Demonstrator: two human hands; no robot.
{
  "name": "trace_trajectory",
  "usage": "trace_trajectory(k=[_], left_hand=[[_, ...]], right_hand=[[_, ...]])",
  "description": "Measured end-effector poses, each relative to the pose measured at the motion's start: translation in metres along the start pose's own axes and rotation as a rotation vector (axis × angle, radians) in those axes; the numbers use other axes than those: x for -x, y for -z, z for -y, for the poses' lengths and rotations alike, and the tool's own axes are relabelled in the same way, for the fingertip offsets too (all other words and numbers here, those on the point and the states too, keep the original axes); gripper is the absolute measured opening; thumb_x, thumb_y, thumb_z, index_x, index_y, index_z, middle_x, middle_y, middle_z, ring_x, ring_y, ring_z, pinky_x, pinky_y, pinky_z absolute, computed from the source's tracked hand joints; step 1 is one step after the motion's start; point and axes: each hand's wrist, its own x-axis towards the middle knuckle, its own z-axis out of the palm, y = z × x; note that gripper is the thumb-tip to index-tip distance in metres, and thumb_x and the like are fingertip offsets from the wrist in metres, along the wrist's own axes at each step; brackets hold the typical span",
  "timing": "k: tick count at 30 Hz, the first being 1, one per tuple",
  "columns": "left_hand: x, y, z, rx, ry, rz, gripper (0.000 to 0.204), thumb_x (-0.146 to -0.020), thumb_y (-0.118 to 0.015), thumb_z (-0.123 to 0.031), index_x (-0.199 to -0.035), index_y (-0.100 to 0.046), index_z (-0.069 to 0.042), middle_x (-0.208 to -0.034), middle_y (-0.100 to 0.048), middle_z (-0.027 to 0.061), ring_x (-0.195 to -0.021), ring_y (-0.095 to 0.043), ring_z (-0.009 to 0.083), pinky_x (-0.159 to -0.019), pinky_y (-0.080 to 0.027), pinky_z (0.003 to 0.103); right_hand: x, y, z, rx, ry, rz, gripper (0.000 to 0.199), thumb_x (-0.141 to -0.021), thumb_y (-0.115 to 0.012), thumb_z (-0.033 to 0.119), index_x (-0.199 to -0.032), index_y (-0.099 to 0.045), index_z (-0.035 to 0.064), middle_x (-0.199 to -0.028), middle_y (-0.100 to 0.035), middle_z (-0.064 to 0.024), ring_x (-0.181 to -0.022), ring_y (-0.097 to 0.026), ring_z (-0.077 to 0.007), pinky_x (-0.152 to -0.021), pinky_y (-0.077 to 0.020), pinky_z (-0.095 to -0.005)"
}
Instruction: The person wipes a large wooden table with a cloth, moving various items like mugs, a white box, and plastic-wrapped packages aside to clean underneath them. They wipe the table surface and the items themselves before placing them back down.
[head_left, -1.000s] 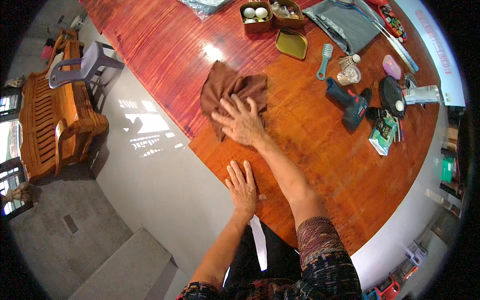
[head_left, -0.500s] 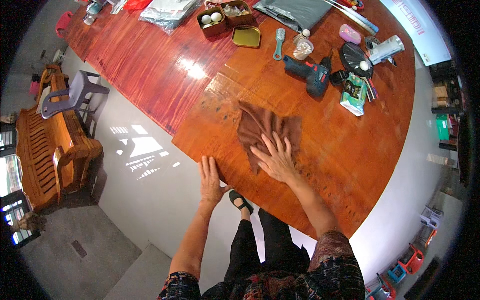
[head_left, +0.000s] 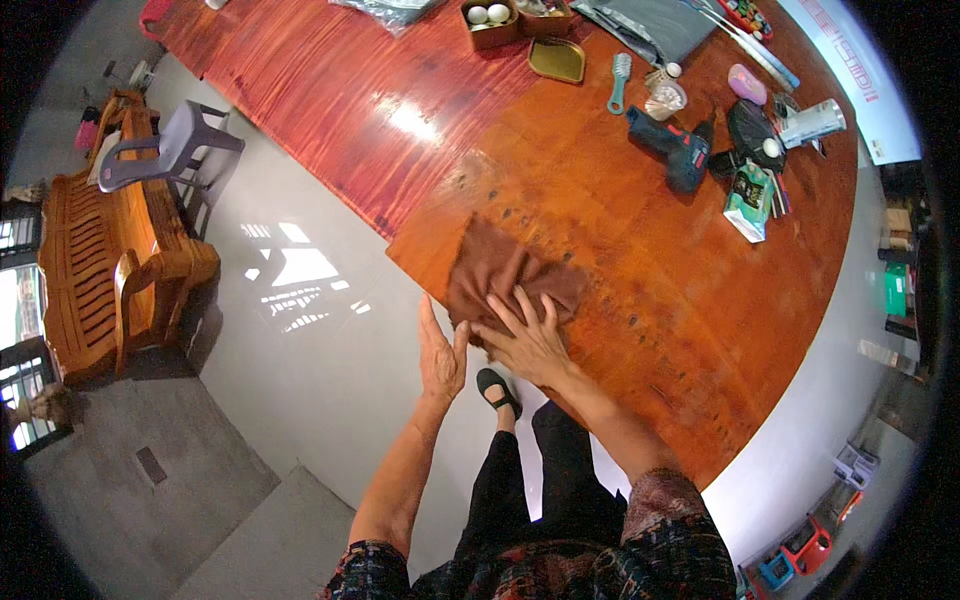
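Observation:
A brown cloth (head_left: 490,262) lies wrinkled near the close left corner of the wooden table (head_left: 700,330). My right hand (head_left: 530,345) is spread flat on the cloth's near part, fingers apart, pressing it against the tabletop. Just past the table's edge, my left hand (head_left: 441,360) is held upright, empty, with its thumb apart from the straight fingers. Its fingertips are beside the cloth's left border; whether they touch the cloth I cannot tell.
Farther back on the table are a cordless drill (head_left: 675,150), a green tissue pack (head_left: 749,200), a teal brush (head_left: 620,84), a tub of cotton swabs (head_left: 665,100) and a tin with white balls (head_left: 490,28). A grey plastic chair (head_left: 170,150) and a wooden bench (head_left: 110,270) stand left.
My right hand has drawn the cloth left and nearer, to the table edge. My left hand has come off the tabletop and turned upright beside it. The view has shifted a little.

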Motion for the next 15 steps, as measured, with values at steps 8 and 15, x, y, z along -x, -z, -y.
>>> trace_trajectory(k=[8, 15], left_hand=[[0.011, 0.017, 0.038, -0.068, 0.089, -0.014, 0.067, -0.09, -0.061, -0.019, -0.144, -0.024, -0.003, -0.146, -0.02, 0.0299, -0.133, -0.027, 0.0458, -0.108, -0.029, 0.045], [0.002, 0.031, 0.059, -0.187, 0.024, 0.047, 0.066, -0.085, -0.066, -0.016, -0.141, -0.032, -0.005, -0.146, -0.016, 0.0323, -0.133, -0.026, 0.0465, -0.107, -0.031, 0.047]], right_hand=[[-0.156, -0.048, 0.016, -0.002, 0.09, -0.115, 0.047, -0.082, -0.065, 0.035, -0.128, -0.054, 0.0307, -0.149, -0.029, -0.0079, -0.136, -0.02, -0.0412, -0.104, -0.0146, -0.0653], [-0.153, -0.031, -0.03, 0.092, -0.191, -0.151, 0.055, -0.086, -0.061, 0.039, -0.137, -0.044, 0.0258, -0.147, -0.029, -0.0089, -0.139, -0.017, -0.0374, -0.107, -0.0131, -0.0622]])
